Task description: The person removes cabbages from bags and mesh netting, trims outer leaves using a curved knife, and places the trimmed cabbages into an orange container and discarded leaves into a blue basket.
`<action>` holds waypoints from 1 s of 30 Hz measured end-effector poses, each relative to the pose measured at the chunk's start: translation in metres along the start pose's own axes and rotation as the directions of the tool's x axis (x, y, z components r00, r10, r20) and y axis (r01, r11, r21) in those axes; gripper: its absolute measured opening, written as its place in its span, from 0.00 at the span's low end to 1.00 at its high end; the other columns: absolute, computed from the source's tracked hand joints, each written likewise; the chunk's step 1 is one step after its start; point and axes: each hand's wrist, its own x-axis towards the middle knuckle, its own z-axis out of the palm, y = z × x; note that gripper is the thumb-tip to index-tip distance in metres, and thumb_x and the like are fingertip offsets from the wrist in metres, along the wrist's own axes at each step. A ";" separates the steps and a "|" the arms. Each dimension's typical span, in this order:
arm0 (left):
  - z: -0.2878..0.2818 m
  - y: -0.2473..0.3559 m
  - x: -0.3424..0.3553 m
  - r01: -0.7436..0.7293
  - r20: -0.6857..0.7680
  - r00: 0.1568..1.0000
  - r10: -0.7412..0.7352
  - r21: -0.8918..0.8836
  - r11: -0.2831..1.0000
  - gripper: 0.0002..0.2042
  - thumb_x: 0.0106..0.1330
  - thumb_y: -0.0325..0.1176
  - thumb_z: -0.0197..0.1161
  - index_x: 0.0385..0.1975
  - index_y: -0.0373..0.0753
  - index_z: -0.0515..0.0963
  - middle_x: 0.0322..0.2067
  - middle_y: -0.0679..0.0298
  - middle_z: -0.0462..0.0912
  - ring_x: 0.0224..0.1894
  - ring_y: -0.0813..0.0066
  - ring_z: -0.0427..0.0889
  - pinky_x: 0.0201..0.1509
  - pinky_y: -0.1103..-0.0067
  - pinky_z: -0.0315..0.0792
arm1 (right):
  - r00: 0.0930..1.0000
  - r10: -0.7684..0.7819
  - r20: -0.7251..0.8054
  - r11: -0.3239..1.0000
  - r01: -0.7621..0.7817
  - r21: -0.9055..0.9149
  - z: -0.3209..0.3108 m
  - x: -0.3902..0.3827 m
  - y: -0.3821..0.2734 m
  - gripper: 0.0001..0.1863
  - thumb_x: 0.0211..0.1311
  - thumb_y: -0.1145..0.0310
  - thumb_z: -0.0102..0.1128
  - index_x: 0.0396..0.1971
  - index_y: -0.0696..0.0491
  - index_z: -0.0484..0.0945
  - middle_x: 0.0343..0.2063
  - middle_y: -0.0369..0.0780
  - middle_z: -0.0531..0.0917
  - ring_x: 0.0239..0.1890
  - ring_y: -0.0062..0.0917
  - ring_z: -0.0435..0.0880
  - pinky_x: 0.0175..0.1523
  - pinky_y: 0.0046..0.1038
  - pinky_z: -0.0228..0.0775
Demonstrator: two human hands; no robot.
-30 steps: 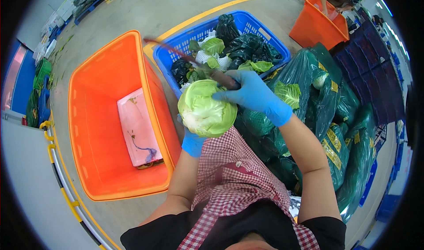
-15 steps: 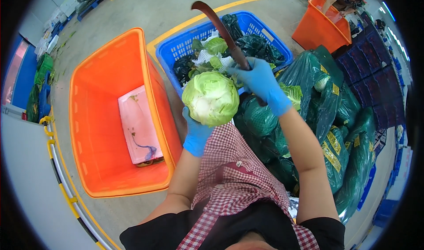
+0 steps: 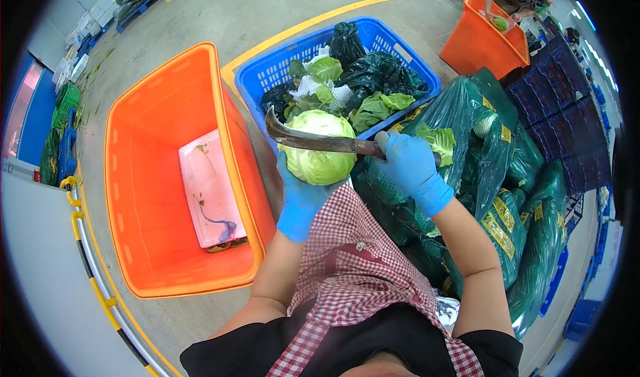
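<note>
My left hand (image 3: 298, 200), in a blue glove, holds a pale green cabbage (image 3: 319, 162) from below and from its left side. My gloved right hand (image 3: 411, 170) is closed round the handle of a long knife with a hooked tip (image 3: 313, 139). The blade lies crosswise over the upper part of the cabbage, its hooked end pointing left. Behind the cabbage stands a blue plastic basket (image 3: 250, 77) with loose leaves (image 3: 373, 112), white foam netting (image 3: 308, 87) and dark plastic bags (image 3: 383, 72) in it.
To my left stands a large orange bin (image 3: 157, 110) with a pink slab (image 3: 207, 184) at its bottom. Green bags of cabbages (image 3: 507, 237) are piled at my right. Farther off, a person (image 3: 517, 0) leans over another orange bin (image 3: 477, 44).
The knife has swung from upright, above the cabbage, down to a level position across it. My right hand has come lower and slightly right. The cabbage has shifted a little left.
</note>
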 end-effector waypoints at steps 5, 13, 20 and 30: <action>0.001 -0.005 -0.008 0.072 0.080 0.994 -0.070 -0.019 0.997 0.40 0.54 0.71 0.40 0.63 0.51 0.56 0.63 0.57 0.58 0.63 0.51 0.60 0.59 0.51 0.60 | 0.997 -0.063 -0.040 0.997 0.065 0.036 0.003 0.008 0.014 0.12 0.49 0.63 0.61 0.30 0.51 0.71 0.23 0.39 0.77 0.25 0.33 0.80 0.28 0.35 0.71; 0.006 -0.002 -0.013 0.049 0.062 0.997 -0.046 -0.054 0.997 0.40 0.52 0.71 0.42 0.63 0.53 0.58 0.63 0.60 0.59 0.63 0.52 0.60 0.59 0.52 0.61 | 0.916 0.397 0.055 0.916 -0.393 -0.077 0.013 0.013 0.093 0.11 0.49 0.63 0.59 0.31 0.53 0.77 0.26 0.46 0.81 0.31 0.39 0.81 0.36 0.38 0.73; 0.009 -0.006 -0.012 0.047 0.023 0.999 -0.045 -0.070 0.996 0.40 0.53 0.70 0.41 0.62 0.49 0.58 0.62 0.58 0.60 0.61 0.52 0.63 0.58 0.54 0.64 | 0.994 -0.037 0.103 0.960 0.007 0.281 -0.021 0.018 0.017 0.10 0.49 0.62 0.60 0.30 0.49 0.76 0.22 0.42 0.80 0.27 0.37 0.80 0.32 0.37 0.72; -0.002 -0.012 -0.010 0.156 0.061 0.987 -0.150 -0.104 0.982 0.41 0.53 0.71 0.42 0.63 0.50 0.58 0.63 0.58 0.58 0.62 0.51 0.61 0.59 0.53 0.63 | 0.997 -0.081 0.018 0.992 0.079 0.100 0.000 0.027 0.061 0.08 0.47 0.63 0.61 0.22 0.49 0.74 0.20 0.40 0.79 0.25 0.36 0.80 0.29 0.36 0.71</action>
